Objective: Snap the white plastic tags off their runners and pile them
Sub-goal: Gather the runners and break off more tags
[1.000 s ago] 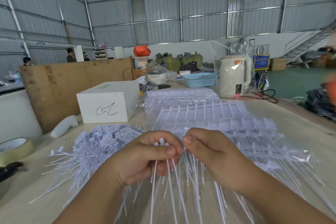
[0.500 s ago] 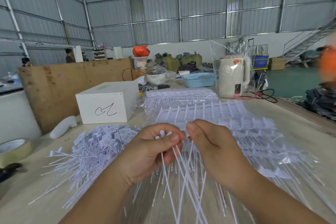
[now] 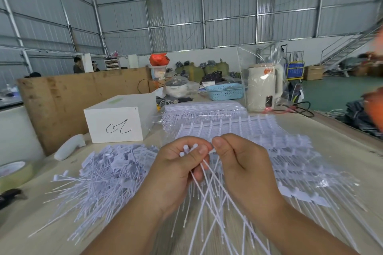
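Pinching a bunch of tags (image 3: 209, 188) by their heads, left hand (image 3: 176, 174) and right hand (image 3: 244, 170) meet thumb to thumb, stems fanning below the grip, loose pile (image 3: 107, 174) left of it.

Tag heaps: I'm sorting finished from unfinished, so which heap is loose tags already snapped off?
The scattered pile beside the left hand; the sheets beyond the right hand remain in joined rows.
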A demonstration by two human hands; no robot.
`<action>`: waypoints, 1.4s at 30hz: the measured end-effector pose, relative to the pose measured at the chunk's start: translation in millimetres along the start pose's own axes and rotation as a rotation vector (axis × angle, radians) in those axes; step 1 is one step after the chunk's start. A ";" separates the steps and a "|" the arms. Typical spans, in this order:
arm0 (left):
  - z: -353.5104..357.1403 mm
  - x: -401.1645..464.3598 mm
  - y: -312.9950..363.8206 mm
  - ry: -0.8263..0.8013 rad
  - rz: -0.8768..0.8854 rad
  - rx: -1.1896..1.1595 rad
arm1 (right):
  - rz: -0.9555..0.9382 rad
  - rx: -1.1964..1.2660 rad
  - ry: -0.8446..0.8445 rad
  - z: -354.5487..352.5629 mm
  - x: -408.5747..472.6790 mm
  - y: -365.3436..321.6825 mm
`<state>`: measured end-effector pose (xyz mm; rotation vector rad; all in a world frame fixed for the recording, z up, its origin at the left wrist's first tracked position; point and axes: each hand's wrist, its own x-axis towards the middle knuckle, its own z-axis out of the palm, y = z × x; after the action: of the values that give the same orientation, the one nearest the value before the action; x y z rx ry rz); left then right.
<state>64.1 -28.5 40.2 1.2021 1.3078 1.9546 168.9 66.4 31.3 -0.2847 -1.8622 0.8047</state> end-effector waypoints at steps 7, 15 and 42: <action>2.8 0.2 4.2 0.014 0.002 0.009 | 0.032 0.096 -0.007 2.7 0.5 0.9; -21.4 0.3 15.7 -0.149 -0.128 0.026 | 0.325 0.508 -0.593 -15.7 10.9 13.4; -37.2 7.6 12.1 -0.056 -0.111 0.255 | 0.227 0.240 -0.488 -16.7 9.1 17.8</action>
<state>28.8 -45.1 48.6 1.2622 1.5955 1.7022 176.8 91.1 30.3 -0.1562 -2.1776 1.3353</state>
